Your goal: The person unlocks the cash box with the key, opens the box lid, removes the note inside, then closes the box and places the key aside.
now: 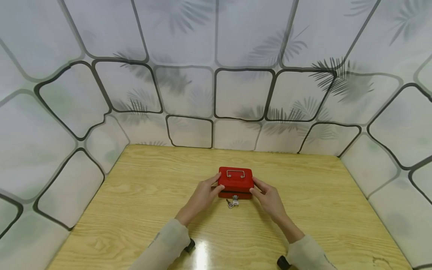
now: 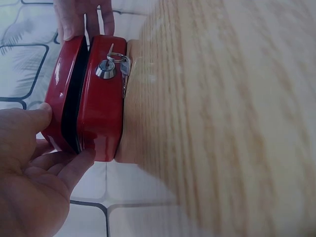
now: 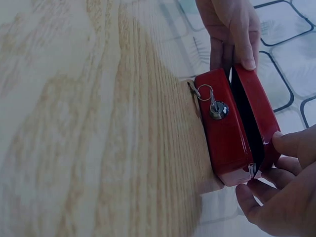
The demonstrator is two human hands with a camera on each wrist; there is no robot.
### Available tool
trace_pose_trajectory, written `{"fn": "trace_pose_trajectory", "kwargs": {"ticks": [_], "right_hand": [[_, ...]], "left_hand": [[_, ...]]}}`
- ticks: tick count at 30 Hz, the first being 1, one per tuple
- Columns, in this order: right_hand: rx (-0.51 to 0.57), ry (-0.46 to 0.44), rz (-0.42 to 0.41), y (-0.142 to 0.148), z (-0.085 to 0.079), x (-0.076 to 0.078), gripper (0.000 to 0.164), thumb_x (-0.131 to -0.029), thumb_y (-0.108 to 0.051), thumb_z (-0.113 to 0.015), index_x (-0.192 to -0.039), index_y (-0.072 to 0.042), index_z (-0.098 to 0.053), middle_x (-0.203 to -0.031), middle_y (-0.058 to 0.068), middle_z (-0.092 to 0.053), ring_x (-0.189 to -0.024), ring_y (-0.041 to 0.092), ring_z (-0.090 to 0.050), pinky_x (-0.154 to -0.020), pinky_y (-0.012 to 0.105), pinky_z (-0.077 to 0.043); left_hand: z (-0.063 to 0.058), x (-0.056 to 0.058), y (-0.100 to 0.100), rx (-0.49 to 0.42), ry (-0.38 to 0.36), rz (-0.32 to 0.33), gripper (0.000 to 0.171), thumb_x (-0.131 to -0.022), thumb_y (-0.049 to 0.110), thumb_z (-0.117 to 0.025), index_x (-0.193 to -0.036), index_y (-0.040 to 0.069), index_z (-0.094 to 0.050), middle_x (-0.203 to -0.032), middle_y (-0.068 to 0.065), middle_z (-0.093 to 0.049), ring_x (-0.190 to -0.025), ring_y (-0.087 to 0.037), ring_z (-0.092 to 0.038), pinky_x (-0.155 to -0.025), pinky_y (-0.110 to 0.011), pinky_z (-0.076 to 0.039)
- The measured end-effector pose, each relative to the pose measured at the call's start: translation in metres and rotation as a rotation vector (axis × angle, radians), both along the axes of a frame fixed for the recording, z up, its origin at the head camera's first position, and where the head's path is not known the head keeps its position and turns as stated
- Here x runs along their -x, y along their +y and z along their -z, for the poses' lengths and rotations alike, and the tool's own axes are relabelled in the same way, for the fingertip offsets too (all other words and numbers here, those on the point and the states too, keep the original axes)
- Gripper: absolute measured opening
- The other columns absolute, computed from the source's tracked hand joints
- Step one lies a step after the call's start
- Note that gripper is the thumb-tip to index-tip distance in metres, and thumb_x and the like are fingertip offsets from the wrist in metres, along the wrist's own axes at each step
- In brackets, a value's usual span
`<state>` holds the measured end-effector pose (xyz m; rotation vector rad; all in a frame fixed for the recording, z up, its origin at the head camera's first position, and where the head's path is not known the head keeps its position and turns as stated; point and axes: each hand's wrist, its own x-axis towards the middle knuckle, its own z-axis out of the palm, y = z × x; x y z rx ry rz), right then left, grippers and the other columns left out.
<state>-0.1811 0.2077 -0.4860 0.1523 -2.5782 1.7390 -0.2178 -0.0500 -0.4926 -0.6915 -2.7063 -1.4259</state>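
A small red metal cash box (image 1: 236, 183) sits on the table, its lid (image 2: 63, 84) raised by a narrow dark gap along the front. My left hand (image 1: 203, 192) grips the lid at its left end, thumb on the front corner and fingers along the side. At the opposite end my right hand (image 1: 270, 200) holds the lid the same way, its thumb (image 3: 286, 142) on the lid's front edge. In the front wall is a round silver lock (image 3: 218, 110) with a key in it. A ring joins that key to a second key (image 2: 124, 66), which hangs down by the tabletop.
The light wood-grain table (image 1: 152, 176) extends around the box on all sides. Patterned white walling (image 1: 189, 93) with dark outlines and leaf prints rises at its back and sides. A thin silver handle (image 1: 235, 171) lies on top of the lid.
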Motion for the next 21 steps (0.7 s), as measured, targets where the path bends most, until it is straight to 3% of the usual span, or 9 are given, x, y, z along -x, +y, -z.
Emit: {"fn": "trace_pose_trajectory", "kwargs": {"ticks": [3, 5, 8, 11, 12, 15, 21], "right_hand": [[-0.014, -0.004, 0.005, 0.000, -0.001, 0.002, 0.052, -0.105, -0.016, -0.063, -0.152, 0.001, -0.049, -0.153, 0.018, -0.049, -0.145, 0.030, -0.042, -0.112, 0.047, -0.042], [-0.022, -0.005, 0.009, 0.000, -0.002, 0.004, 0.052, -0.105, -0.016, -0.063, -0.151, 0.002, -0.049, -0.152, 0.018, -0.050, -0.144, 0.031, -0.043, -0.112, 0.050, -0.042], [-0.035, -0.003, 0.016, -0.001, -0.004, 0.006, 0.051, -0.105, -0.016, -0.063, -0.150, 0.003, -0.050, -0.151, 0.019, -0.051, -0.144, 0.032, -0.044, -0.112, 0.051, -0.042], [-0.052, 0.000, 0.025, -0.001, -0.008, 0.007, 0.050, -0.105, -0.017, -0.063, -0.150, 0.003, -0.051, -0.149, 0.020, -0.053, -0.142, 0.034, -0.046, -0.112, 0.053, -0.042], [-0.052, -0.002, 0.027, -0.001, -0.010, 0.008, 0.050, -0.105, -0.017, -0.063, -0.150, 0.003, -0.051, -0.149, 0.020, -0.053, -0.143, 0.035, -0.045, -0.113, 0.053, -0.041], [-0.057, -0.006, 0.033, -0.001, -0.015, 0.009, 0.050, -0.106, -0.021, -0.062, -0.150, 0.002, -0.051, -0.148, 0.020, -0.054, -0.143, 0.036, -0.045, -0.114, 0.055, -0.039], [-0.059, -0.027, 0.036, 0.000, -0.025, 0.016, 0.051, -0.107, -0.025, -0.060, -0.149, 0.003, -0.052, -0.147, 0.020, -0.055, -0.142, 0.036, -0.046, -0.115, 0.055, -0.038]], "left_hand": [[-0.003, 0.000, 0.000, -0.002, -0.033, -0.007, 0.059, -0.105, 0.024, -0.064, -0.155, 0.001, -0.044, -0.149, -0.020, -0.052, -0.100, -0.017, -0.068, -0.073, -0.028, -0.050], [-0.005, 0.001, 0.000, 0.000, -0.047, -0.010, 0.058, -0.106, 0.026, -0.063, -0.155, 0.002, -0.044, -0.148, -0.020, -0.053, -0.073, -0.014, -0.060, -0.066, -0.026, -0.048], [-0.007, 0.003, -0.001, 0.011, -0.063, -0.019, 0.058, -0.106, 0.030, -0.061, -0.155, 0.004, -0.045, -0.148, -0.020, -0.054, -0.066, -0.013, -0.050, -0.066, -0.028, -0.047], [-0.010, 0.004, -0.002, 0.004, -0.078, -0.024, 0.058, -0.106, 0.032, -0.062, -0.155, 0.005, -0.047, -0.148, -0.020, -0.054, -0.092, -0.016, -0.070, -0.080, -0.032, -0.056], [-0.011, 0.004, -0.002, -0.002, -0.084, -0.028, 0.058, -0.106, 0.033, -0.062, -0.155, 0.005, -0.048, -0.148, -0.019, -0.054, -0.106, -0.018, -0.070, -0.088, -0.034, -0.056], [-0.014, 0.006, -0.001, -0.038, -0.103, -0.034, 0.059, -0.105, 0.035, -0.062, -0.154, 0.005, -0.048, -0.148, -0.018, -0.055, -0.123, -0.029, -0.065, -0.100, -0.043, -0.054], [-0.019, 0.012, 0.004, -0.065, -0.110, -0.099, 0.057, -0.105, 0.037, -0.063, -0.150, 0.005, -0.054, -0.143, -0.015, -0.061, -0.125, -0.030, -0.064, -0.100, -0.044, -0.054]]}}
